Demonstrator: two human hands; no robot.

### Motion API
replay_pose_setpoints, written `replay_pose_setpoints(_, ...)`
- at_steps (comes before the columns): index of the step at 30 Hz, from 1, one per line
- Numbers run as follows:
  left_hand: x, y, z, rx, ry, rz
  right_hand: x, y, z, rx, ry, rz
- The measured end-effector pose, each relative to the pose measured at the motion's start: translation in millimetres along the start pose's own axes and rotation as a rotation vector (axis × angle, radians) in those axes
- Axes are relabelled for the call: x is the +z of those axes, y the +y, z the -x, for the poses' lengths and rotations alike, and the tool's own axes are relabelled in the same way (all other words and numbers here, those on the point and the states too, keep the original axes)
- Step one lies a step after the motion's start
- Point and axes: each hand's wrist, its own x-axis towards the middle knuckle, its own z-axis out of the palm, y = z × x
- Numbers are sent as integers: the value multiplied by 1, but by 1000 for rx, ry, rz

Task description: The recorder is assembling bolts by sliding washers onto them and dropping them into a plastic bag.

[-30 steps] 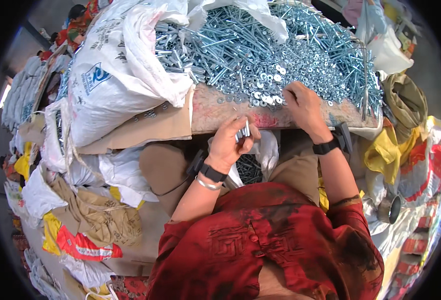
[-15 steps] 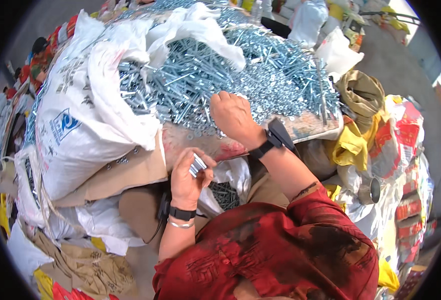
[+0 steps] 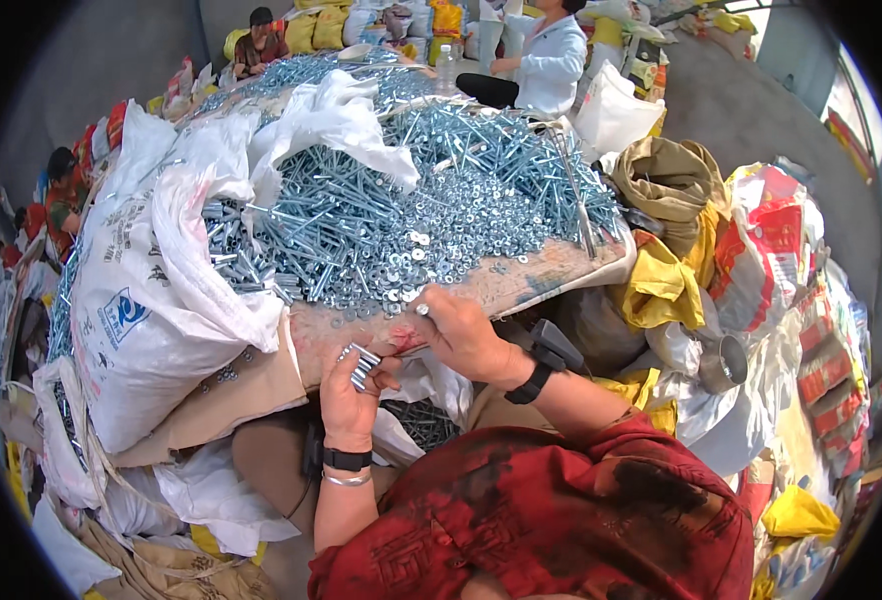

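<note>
My left hand (image 3: 349, 405) is closed around several short, shiny metal sleeves (image 3: 364, 366), their ends showing between thumb and fingers. To its right, my right hand (image 3: 464, 338) hovers at the worktop's near edge, thumb and forefinger pinched on a small shiny metal piece (image 3: 422, 310) too small to name. Just beyond it lie loose washers (image 3: 406, 275) and small nuts (image 3: 486, 215). Behind them spreads a heap of long zinc-coloured bolts (image 3: 331, 215). More metal sleeves (image 3: 246, 262) spill from the mouth of a white woven sack (image 3: 151, 330) on the left.
The worktop (image 3: 551, 268) has a stained, worn near edge. Beneath it, an open white bag holds dark metal pieces (image 3: 421, 425). Yellow cloth (image 3: 661, 285), a metal cup (image 3: 724, 363) and stacked sacks stand at right. Co-workers sit at the far side (image 3: 551, 65) and left (image 3: 64, 200).
My right hand has come back from over the washers and nuts toward my left hand, a small metal piece now showing at its fingertips. The view has tilted up, revealing people beyond.
</note>
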Motion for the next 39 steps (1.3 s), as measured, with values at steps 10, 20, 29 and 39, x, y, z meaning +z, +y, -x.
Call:
replay_pose_setpoints(10,13,0,1,-19,-13,-58,-52,-35,-6,266,165,-400)
replay_pose_setpoints(20,9,5,6,-117,-161,158,-48,-35,-2,360,248,-764)
replay_pose_setpoints(29,12,7,13,-189,-145,100,-22,-28,3,416,222,-830)
replay_pose_setpoints(39,10,12,10,68,6,183,-8,-5,11,812,-60,-1114)
